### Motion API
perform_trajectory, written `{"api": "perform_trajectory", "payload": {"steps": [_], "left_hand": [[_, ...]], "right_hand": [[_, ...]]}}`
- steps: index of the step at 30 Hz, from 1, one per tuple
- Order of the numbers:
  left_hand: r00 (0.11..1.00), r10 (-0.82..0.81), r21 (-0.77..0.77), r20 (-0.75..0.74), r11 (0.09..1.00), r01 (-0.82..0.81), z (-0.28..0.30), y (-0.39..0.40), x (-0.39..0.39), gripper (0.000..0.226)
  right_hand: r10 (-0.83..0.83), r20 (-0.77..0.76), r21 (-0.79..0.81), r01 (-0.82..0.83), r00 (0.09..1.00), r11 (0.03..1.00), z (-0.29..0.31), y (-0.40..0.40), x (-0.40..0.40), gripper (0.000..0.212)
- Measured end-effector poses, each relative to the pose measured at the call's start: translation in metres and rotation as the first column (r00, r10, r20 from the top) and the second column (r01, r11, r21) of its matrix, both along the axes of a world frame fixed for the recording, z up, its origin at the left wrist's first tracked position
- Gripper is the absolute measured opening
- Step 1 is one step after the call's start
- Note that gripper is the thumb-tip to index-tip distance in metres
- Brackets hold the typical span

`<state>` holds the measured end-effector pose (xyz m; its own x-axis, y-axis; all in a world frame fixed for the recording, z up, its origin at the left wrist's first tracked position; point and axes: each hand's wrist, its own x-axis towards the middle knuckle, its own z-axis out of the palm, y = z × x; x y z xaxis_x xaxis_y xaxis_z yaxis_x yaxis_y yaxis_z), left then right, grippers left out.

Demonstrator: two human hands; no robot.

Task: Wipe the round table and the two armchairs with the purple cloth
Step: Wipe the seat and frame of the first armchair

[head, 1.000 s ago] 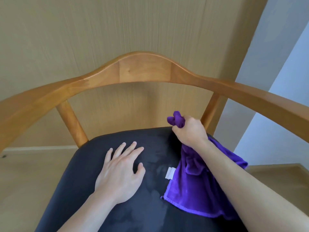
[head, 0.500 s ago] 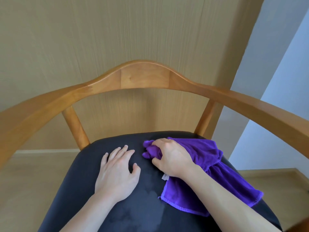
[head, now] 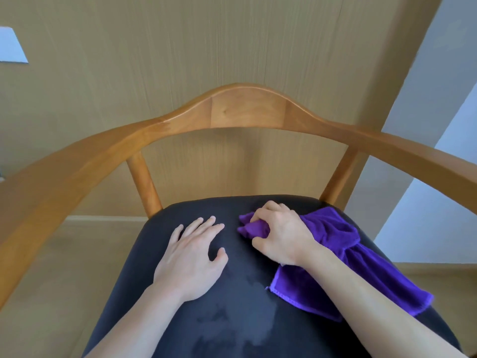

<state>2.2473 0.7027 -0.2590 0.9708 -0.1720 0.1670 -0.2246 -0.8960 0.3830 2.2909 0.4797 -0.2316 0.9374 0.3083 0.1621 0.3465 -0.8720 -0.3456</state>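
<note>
Head view: the right hand is fisted around a bunched end of the purple cloth, pressed onto the black seat of the armchair toward its back right. The cloth's loose length trails from the fist back along the forearm to the seat's right edge, so its long axis runs from the seat's middle toward the near right. The left hand lies flat, fingers spread, holding nothing, just left of the fist. Unwiped seat lies left and nearer, with damp patches toward the front; the right hand looks best placed to sweep that way. Compared with a second ago, the fist has dropped from mid-air onto the seat and moved leftward toward the left hand.
</note>
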Motion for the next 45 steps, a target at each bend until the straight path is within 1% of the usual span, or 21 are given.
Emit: {"api": "perform_trajectory", "payload": {"steps": [3,5,7,8,10,11,13,15,16,18,20,22,24,25,28,30,32,33,36,42,45], "left_hand": [[1.000,0.006,-0.012,0.009,1.000,-0.006,0.000,0.000,-0.001,0.063],[1.000,0.012,-0.024,0.011,1.000,-0.012,0.000,0.000,-0.001,0.065],[1.000,0.017,-0.035,0.010,0.999,-0.017,0.000,0.000,-0.001,0.065],[1.000,0.017,-0.037,0.011,0.999,-0.017,0.000,0.000,-0.001,0.064],[1.000,0.016,-0.039,0.010,0.999,-0.016,0.000,0.001,0.000,0.062],[1.000,0.016,-0.040,0.011,0.999,-0.016,0.000,0.001,0.000,0.060],[1.000,0.014,-0.041,0.011,0.999,-0.013,-0.001,0.001,0.001,0.057],[1.000,0.007,-0.042,0.013,0.999,-0.006,-0.002,0.001,0.001,0.054],[1.000,0.005,-0.045,0.015,0.999,-0.004,-0.003,0.002,0.001,0.053],[1.000,0.001,-0.055,0.018,0.999,0.000,-0.002,0.003,0.002,0.052],[1.000,0.000,-0.061,0.022,0.998,0.001,-0.002,0.003,0.002,0.051],[1.000,0.009,-0.068,0.025,0.998,-0.007,-0.002,0.003,0.002,0.050],[1.000,0.017,-0.070,0.026,0.997,-0.015,-0.002,0.003,0.002,0.050],[1.000,0.019,-0.068,0.024,0.998,-0.017,-0.002,0.003,0.001,0.050],[1.000,0.018,-0.064,0.023,0.998,-0.017,-0.001,0.003,0.001,0.049],[1.000,0.018,-0.058,0.022,0.998,-0.017,-0.002,0.002,0.001,0.049],[1.000,0.021,-0.051,0.021,0.998,-0.020,-0.002,0.002,0.001,0.049],[1.000,0.023,-0.048,0.019,0.999,-0.022,-0.002,0.002,0.001,0.049],[1.000,0.021,-0.046,0.014,0.999,-0.020,-0.001,0.002,0.001,0.049],[1.000,0.014,-0.038,0.017,0.999,-0.013,0.000,0.003,0.001,0.049],[0.999,0.020,-0.027,0.025,0.999,-0.019,-0.002,0.003,0.002,0.049]], "right_hand": [[0.177,0.020,0.048,-0.177,0.984,0.983,-0.002,-0.010,-0.024,0.036],[0.155,0.069,0.071,-0.160,0.985,0.985,-0.003,-0.017,-0.012,0.038],[-0.036,0.142,0.118,0.019,0.989,0.993,-0.002,-0.019,0.019,0.038],[-0.176,0.124,0.193,0.151,0.977,0.969,0.000,-0.017,0.036,0.035],[-0.368,-0.035,0.323,0.359,0.929,0.876,0.005,-0.009,0.063,0.023],[-0.388,-0.091,0.302,0.396,0.917,0.867,0.005,-0.002,0.069,0.017],[-0.336,-0.078,0.116,0.344,0.938,0.932,0.003,0.013,0.067,0.014],[-0.208,-0.008,-0.016,0.208,0.978,0.978,0.000,0.025,0.044,0.025],[-0.135,0.011,-0.024,0.135,0.991,0.991,0.000,0.027,0.026,0.030],[0.027,-0.010,0.042,-0.026,1.000,0.999,0.004,0.024,-0.013,0.033],[0.153,-0.075,0.113,-0.144,0.985,0.983,0.009,0.014,-0.048,0.032],[0.224,-0.182,0.156,-0.196,0.957,0.968,0.016,0.003,-0.068,0.029],[0.210,-0.255,0.179,-0.168,0.944,0.970,0.026,-0.011,-0.067,0.027],[0.174,-0.242,0.180,-0.132,0.955,0.975,0.030,-0.019,-0.060,0.027],[-0.013,-0.094,0.182,0.030,0.996,0.983,0.031,-0.039,-0.031,0.037],[-0.103,-0.074,0.076,0.109,0.992,0.991,0.020,-0.036,-0.018,0.052],[-0.132,-0.064,-0.104,0.125,0.989,0.987,0.006,-0.024,-0.016,0.057],[-0.119,-0.042,-0.141,0.112,0.992,0.984,0.001,-0.018,-0.020,0.055],[-0.022,-0.038,-0.132,0.017,0.999,0.991,0.004,-0.009,-0.045,0.055],[0.154,-0.115,0.002,-0.155,0.981,0.988,0.016,0.009,-0.131,0.052],[0.167,-0.074,0.041,-0.165,0.983,0.985,0.007,0.020,-0.163,0.054]]}}
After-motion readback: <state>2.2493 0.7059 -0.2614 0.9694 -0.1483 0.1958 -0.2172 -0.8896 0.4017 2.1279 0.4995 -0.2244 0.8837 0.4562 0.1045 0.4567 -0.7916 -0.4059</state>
